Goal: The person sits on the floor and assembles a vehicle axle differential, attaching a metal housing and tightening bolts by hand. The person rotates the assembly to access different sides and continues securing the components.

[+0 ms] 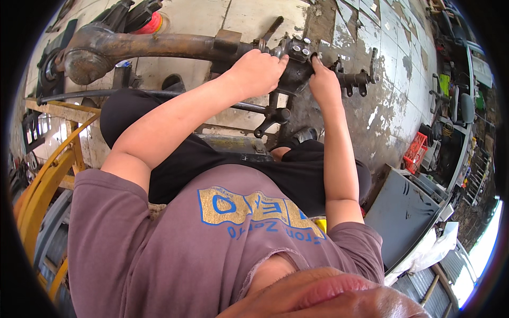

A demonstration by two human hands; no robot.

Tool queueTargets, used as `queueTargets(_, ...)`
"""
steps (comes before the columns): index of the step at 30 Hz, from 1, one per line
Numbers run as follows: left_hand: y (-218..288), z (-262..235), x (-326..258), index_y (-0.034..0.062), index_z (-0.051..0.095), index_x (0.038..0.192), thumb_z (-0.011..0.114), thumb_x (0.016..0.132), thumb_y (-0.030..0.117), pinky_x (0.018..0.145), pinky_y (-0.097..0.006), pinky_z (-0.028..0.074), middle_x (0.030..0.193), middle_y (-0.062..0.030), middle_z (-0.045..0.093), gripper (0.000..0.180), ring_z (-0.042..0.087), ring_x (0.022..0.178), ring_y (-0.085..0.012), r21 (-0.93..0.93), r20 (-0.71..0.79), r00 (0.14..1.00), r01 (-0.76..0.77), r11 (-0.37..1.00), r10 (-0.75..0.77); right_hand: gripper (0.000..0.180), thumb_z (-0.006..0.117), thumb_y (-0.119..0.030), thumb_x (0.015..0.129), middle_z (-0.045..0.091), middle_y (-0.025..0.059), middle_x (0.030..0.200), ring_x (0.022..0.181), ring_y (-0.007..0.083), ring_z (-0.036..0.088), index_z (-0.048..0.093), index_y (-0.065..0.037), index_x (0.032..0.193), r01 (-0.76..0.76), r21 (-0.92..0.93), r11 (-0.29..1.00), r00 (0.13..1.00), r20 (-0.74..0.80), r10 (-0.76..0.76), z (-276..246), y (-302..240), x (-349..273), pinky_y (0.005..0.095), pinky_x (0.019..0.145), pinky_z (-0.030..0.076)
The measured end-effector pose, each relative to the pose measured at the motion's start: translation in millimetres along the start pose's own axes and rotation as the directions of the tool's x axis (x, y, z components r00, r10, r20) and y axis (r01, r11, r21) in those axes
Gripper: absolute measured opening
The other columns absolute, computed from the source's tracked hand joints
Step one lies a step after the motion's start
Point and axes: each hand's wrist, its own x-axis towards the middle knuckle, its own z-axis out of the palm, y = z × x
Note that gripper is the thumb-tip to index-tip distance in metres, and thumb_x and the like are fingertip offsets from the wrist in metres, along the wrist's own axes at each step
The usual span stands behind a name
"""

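Observation:
A rusty brown vehicle axle beam (pixel 164 46) stretches across the top of the head view, with a bulging round housing toward its left. At its right end is a dark, greasy steering knuckle (pixel 295 79), topped by a small block with several shiny bolt heads (pixel 298 49). My left hand (pixel 259 73) is curled over the knuckle's left side, index finger along the block. My right hand (pixel 324 84) grips its right side, a fingertip near the bolt block; its other fingers are partly hidden. A tie rod (pixel 249 107) runs below, ending in a forked arm (pixel 273 121).
A yellow metal frame (pixel 50 180) stands at my left. On my right are a grey cabinet (pixel 405 214), a red plastic crate (pixel 415 152) and a workbench with tools. Another dark bracketed part (pixel 360 79) lies beyond my right hand on the worn tiled floor (pixel 389 69).

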Motion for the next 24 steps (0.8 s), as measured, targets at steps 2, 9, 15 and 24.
queueTargets(2,-1.2,0.7,-3.7,-0.0033,0.066,0.144,0.071,0.092,0.02,0.077,-0.039,0.056,0.093,-0.0083,0.078,0.058,0.076,0.087,-0.0252,-0.004,0.011,1.0,0.011,1.0,-0.011,0.05,0.055,-0.007,0.091,0.07,0.0235,0.138,0.123,0.0415,0.069,0.071,-0.002,0.138,-0.06,-0.019,0.998,0.983,0.17,0.062,-12.6,2.3,1.3,0.05,0.108,0.054)
queueTargets(9,0.3,-9.1,-0.3,-0.003,0.062,0.148,0.075,0.094,0.026,0.087,-0.039,0.057,0.097,-0.0087,0.076,0.063,0.075,0.097,-0.025,-0.005,0.112,0.993,0.048,0.999,-0.047,0.048,0.055,-0.008,0.093,0.07,0.0206,0.141,0.124,0.0399,0.069,0.071,-0.003,0.138,-0.046,-0.035,0.998,0.961,0.273,0.054,-26.7,-4.4,5.5,0.0487,0.107,0.055)
queueTargets(15,1.9,-8.1,-0.3,-0.0033,0.062,0.147,0.074,0.095,0.027,0.088,-0.04,0.057,0.098,-0.0095,0.077,0.062,0.075,0.098,-0.026,0.0,0.094,0.995,0.038,0.999,-0.038,0.053,0.051,-0.006,0.095,0.066,0.0222,0.147,0.123,0.0407,0.07,0.064,-0.001,0.146,-0.022,-0.195,0.981,0.982,0.178,0.057,-6.8,-14.9,-7.5,0.0504,0.105,0.056)
queueTargets(24,-1.7,-3.4,-2.7,-0.0038,0.063,0.146,0.074,0.093,0.023,0.084,-0.04,0.056,0.097,-0.0093,0.077,0.061,0.076,0.093,-0.0256,0.009,0.065,0.997,0.036,0.999,-0.037,0.056,0.051,-0.005,0.093,0.069,0.0272,0.137,0.119,0.0445,0.07,0.063,0.0,0.147,-0.074,-0.17,0.983,0.909,0.393,0.136,-39.1,-26.2,6.1,0.0517,0.105,0.054)
